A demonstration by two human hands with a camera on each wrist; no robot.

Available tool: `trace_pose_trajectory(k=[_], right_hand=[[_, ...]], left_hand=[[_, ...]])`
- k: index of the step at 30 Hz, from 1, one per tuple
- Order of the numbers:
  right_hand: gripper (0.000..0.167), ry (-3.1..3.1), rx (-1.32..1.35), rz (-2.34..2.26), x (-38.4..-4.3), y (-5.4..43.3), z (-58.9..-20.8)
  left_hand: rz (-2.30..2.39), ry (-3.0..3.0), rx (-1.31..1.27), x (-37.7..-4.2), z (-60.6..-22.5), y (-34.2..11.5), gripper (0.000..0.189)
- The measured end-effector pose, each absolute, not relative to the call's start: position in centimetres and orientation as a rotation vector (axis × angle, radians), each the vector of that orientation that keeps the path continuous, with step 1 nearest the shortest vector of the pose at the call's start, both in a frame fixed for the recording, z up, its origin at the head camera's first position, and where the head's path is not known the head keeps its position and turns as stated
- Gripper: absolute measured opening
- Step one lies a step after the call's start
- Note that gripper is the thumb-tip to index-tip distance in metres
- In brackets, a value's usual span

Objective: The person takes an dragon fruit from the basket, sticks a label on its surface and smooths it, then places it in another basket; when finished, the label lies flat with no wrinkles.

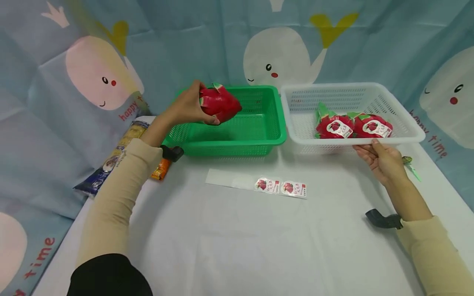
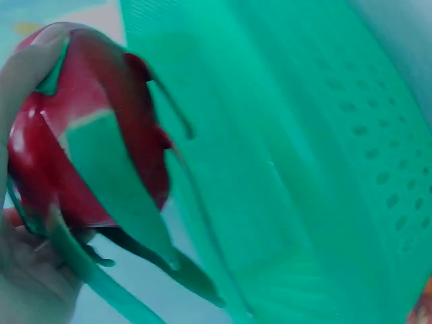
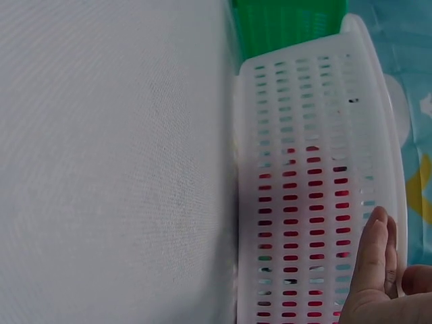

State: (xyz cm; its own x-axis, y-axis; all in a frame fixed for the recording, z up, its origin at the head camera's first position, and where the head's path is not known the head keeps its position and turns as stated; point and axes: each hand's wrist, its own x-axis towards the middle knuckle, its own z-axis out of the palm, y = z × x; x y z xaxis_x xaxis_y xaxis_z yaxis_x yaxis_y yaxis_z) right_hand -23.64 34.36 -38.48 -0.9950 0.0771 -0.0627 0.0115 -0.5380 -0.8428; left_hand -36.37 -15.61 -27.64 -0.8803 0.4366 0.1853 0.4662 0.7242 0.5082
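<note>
Your left hand is gripping a seemingly unlabelled dragon fruit above the green basket; your right hand, fingers extended, is touching the white basket. Seemingly done: two labelled fruits lying inside; pending: this fruit, two stickers.

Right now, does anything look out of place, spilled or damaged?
Nothing looks spilled or damaged. The label strip lies slightly askew in front of the green basket. The dragon fruit in the left hand shows no label, unlike the two in the white basket.
</note>
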Motion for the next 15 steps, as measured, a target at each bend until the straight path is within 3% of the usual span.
trace_pose_trajectory(k=[5,10,15], right_hand=[[0.041,-1.477,-0.153,2.692,-23.8,34.4,-38.4],[0.057,-1.474,-0.166,2.721,-24.2,34.5,-38.6],[0.044,-1.481,-0.198,2.694,-25.1,35.4,-39.9]], left_hand=[[-0.794,-2.827,-0.918,-29.9,-26.4,-15.1,0.094],[-0.751,-2.847,-1.066,-23.6,-29.4,-14.8,0.094],[-0.787,-3.001,-1.097,-20.3,-33.8,-15.0,0.091]])
